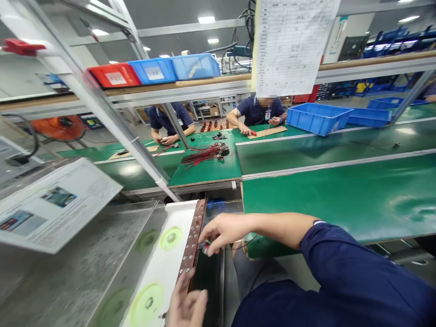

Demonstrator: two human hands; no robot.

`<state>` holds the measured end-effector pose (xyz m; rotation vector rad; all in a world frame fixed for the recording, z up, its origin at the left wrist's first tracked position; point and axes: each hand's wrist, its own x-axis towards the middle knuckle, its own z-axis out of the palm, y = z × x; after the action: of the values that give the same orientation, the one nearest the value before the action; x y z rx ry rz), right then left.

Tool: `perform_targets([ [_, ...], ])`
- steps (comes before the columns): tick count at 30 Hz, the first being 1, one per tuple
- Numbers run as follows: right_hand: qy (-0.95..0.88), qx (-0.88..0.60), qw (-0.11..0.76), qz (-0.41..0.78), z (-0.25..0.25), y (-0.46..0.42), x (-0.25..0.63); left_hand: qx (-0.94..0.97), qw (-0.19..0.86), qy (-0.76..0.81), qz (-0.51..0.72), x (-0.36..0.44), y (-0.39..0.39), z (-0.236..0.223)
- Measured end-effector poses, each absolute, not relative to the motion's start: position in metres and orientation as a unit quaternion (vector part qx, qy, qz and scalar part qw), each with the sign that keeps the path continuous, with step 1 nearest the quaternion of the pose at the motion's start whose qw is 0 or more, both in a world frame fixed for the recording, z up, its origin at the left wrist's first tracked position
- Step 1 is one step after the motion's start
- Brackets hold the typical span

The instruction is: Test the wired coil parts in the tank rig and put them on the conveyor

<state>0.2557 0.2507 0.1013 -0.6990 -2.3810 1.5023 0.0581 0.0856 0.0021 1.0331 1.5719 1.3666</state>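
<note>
Standing by this bench, I can see the person's right hand point(221, 232) stretched out of a navy sleeve point(323, 254), its fingers point(213, 235) closed in a tight pinch on a small part point(206, 247) at the long edge of a brown perforated strip point(192, 238). The part is blurred, though flecks of colour show on it. The work in hand at this moment is at that edge, where the strip's row of small, bright, metal-ringed holes runs along its length. The left hand point(186, 305) sits half-curled at the strip's near end, and the bottom of the view cuts it off, so I can't be sure whether it is gripping the strip or only steadying it. The strip lies along the edge of a smooth white fixture point(160, 268) set with 2 lime-green round pads point(170, 238) point(146, 304), beside a glossy black panel point(207, 277). To the left are a brushed steel surface point(61, 272) and a printed sheet with photographs point(57, 200). Ahead, red-and-black wire bundles point(202, 156) lie on a green bench mat point(204, 172), and 2 co-workers point(170, 122) point(259, 111) sit working beyond them, near blue plastic crates point(316, 119).
</note>
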Motion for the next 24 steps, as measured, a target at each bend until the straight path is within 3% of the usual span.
perform_targets([
  [3, -0.757, -0.192, 0.141, 0.609, 0.105, 0.235, 0.199, 0.405, 0.514, 0.526, 0.543, 0.099, 0.087, 0.014],
  [6, -0.765, -0.222, 0.179, 0.578, 0.091, 0.239, 0.142, 0.318, 0.603, 0.477, 0.554, 0.105, 0.078, 0.015],
  [8, -0.790, -0.260, 0.158, 0.533, 0.074, 0.247, 0.105, 0.243, 0.627, 0.460, 0.580, 0.097, 0.063, 0.014],
  [13, -0.896, -0.292, -0.034, 0.333, 0.031, 0.249, 0.031, 0.155, 0.653, 0.453, 0.587, 0.074, 0.009, 0.020],
  [18, -0.921, -0.284, -0.080, 0.253, -0.006, 0.231, -0.011, 0.147, 0.642, 0.481, 0.579, 0.055, -0.018, 0.025],
  [24, -0.941, -0.241, -0.134, 0.198, -0.031, 0.224, -0.032, 0.145, 0.553, 0.557, 0.603, 0.025, -0.014, 0.022],
])
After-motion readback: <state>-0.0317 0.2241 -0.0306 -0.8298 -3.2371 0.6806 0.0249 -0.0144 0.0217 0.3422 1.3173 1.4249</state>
